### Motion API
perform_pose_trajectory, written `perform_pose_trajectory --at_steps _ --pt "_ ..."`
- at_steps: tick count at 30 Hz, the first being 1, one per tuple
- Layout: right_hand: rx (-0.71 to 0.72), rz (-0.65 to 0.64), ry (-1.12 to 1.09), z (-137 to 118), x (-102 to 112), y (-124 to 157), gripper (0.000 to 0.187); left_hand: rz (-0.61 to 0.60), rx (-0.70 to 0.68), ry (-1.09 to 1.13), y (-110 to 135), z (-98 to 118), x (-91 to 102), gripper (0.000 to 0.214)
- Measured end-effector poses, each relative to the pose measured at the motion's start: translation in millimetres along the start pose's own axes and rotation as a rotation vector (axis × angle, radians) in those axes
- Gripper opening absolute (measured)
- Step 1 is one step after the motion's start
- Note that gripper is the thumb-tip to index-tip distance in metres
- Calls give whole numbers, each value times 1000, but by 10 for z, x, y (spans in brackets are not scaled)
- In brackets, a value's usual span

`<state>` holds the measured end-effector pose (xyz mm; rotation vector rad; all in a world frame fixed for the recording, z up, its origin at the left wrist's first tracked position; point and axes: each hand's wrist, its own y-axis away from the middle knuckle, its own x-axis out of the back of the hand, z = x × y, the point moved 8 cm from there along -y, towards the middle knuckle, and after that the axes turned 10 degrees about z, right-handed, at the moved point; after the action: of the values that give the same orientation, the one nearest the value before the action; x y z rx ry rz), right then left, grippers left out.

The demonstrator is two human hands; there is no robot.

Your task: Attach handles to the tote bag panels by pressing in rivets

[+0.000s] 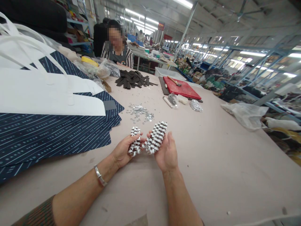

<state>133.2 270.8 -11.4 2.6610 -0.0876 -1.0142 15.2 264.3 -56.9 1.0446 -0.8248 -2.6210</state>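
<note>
Noted on my left bundle (pixel 134 147) and right bundle (pixel 157 136): white and dark brown, checker-like rows. My bracelet (pixel 100 175): silver. My sleeve (pixel 39 213): dark brown, greenish lines. Table (pixel 211 157): pinkish beige. Fabric (pixel 75 135): navy, pale diagonal stripes alternating with lettering. Panels (pixel 47 94): plain white. Metal bits (pixel 139 110): silver. Strips (pixel 133 79): near-black brown. Slab (pixel 185 89): bright red. Co-worker's sleeve (pixel 129 58): dark and white stripes.
</note>
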Motion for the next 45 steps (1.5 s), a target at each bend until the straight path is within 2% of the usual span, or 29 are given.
perform_pose_trajectory --at_steps 6,17,25,41,45 --pt "-12 -10 10 4 -9 -1 46 -7 -5 -2 6 7 -20 17" --pt "22 0 -26 -6 44 -19 26 -13 -11 -3 -23 -8 -9 17" --pt "41 -52 -24 -16 13 0 47 -22 1 21 -8 3 -25 18" --pt "38 -76 -11 -12 -23 16 48 -13 8 50 -42 -17 -6 20" --pt "26 -52 -13 -7 13 7 39 -6 11 52 -15 -10 -13 20"
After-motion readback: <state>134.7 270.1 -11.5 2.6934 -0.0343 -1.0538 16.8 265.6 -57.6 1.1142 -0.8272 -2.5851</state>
